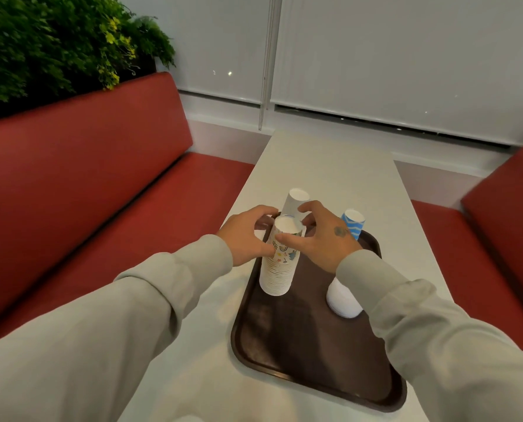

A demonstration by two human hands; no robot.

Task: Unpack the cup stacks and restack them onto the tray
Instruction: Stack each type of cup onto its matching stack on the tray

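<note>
A dark brown tray lies on the white table. On its left side stands an upside-down stack of patterned paper cups. My left hand grips the stack's top from the left, and my right hand holds it from the right with thumb and fingers around the top cup. Behind it rises a plain white cup stack, partly hidden by my fingers. A blue wavy-striped stack stands at the tray's far right. A short white stack sits under my right sleeve.
The narrow white table runs away toward a window wall with blinds. Red bench seats flank it, the left bench and the right bench. A green plant grows behind the left backrest.
</note>
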